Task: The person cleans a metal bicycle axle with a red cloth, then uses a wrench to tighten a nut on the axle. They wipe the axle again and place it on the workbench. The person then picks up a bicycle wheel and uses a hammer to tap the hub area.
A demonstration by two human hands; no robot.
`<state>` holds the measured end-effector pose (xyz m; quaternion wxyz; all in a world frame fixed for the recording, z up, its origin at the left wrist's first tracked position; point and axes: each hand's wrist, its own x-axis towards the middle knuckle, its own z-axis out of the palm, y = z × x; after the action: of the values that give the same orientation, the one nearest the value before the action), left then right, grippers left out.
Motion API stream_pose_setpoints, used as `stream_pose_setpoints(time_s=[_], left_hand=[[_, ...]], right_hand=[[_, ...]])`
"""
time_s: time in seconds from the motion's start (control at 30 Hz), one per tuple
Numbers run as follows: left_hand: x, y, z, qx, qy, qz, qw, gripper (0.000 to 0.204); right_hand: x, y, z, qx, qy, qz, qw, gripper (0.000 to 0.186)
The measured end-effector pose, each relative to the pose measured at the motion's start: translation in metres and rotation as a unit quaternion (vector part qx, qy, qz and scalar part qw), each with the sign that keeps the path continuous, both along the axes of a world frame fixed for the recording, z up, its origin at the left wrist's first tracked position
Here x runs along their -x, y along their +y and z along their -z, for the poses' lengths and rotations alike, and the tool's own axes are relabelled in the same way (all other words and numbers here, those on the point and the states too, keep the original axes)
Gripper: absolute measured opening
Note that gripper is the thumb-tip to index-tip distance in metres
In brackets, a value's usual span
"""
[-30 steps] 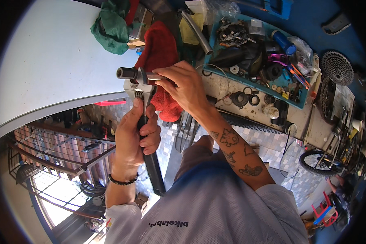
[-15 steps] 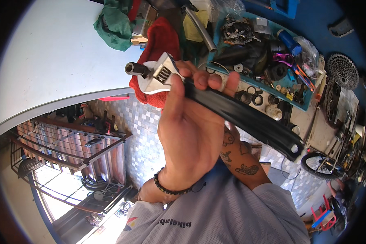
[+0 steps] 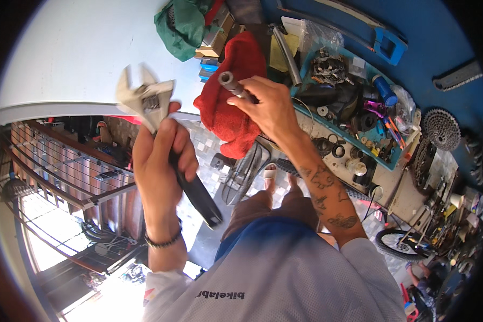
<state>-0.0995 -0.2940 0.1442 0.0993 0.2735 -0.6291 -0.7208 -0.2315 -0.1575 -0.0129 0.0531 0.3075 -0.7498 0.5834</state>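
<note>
My left hand (image 3: 165,153) is wrapped round an adjustable wrench (image 3: 196,196) with a black handle and a silver head. Its jaws point up and away, gripping nothing, and the head is slightly blurred. To the right, my right hand (image 3: 273,107) holds a short, dark metal tube-like tool (image 3: 229,81) with a hollow round end, like a socket; its rear part is hidden in my fingers. Behind that tool lies a crumpled red cloth (image 3: 228,121) at the bench's edge. The two hands are apart.
A teal tray (image 3: 344,134) full of bike parts and tools lies on the bench at right. Beyond it are a bicycle cassette (image 3: 441,129) and a wheel (image 3: 394,245). A green cloth (image 3: 181,29) lies at the far left, near a white surface (image 3: 80,53). Metal railings (image 3: 70,177) stand at left.
The wrench has come away from the hollow tool and moved left in my left hand. My right hand, mostly hidden behind the wrench before, now shows on the right with the tool.
</note>
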Motion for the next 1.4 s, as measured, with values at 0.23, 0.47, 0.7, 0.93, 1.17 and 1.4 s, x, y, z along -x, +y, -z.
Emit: stream_pose_setpoints(time_s=[0.23,0.47,0.7,0.93,1.17,1.4], left_hand=[[0.117,-0.07,0.097,0.507,0.043,0.196,0.838,0.048],[0.226,-0.039,0.151,0.544,-0.093,0.244,0.798,0.041],[0.214,-0.022,0.16,0.527,-0.094,0.211,0.818,0.03],[0.116,-0.092,0.17,0.364,0.205,-0.09,0.904,0.028],[-0.022,-0.049,0.321,0.159,-0.054,-0.119,0.978,0.045],[-0.04,-0.023,0.371,0.188,0.032,-0.084,0.978,0.053]], right_hand=[[0.011,0.006,-0.01,0.024,-0.093,-0.158,0.983,0.02],[-0.007,-0.009,-0.003,0.033,-0.112,0.0,0.993,0.027],[0.003,0.001,-0.005,0.041,-0.137,-0.111,0.983,0.018],[-0.011,-0.012,-0.01,0.095,-0.107,-0.046,0.989,0.021],[-0.017,-0.036,-0.022,0.124,-0.048,0.079,0.988,0.025],[-0.006,-0.021,-0.107,-0.31,-0.077,0.145,0.936,0.025]])
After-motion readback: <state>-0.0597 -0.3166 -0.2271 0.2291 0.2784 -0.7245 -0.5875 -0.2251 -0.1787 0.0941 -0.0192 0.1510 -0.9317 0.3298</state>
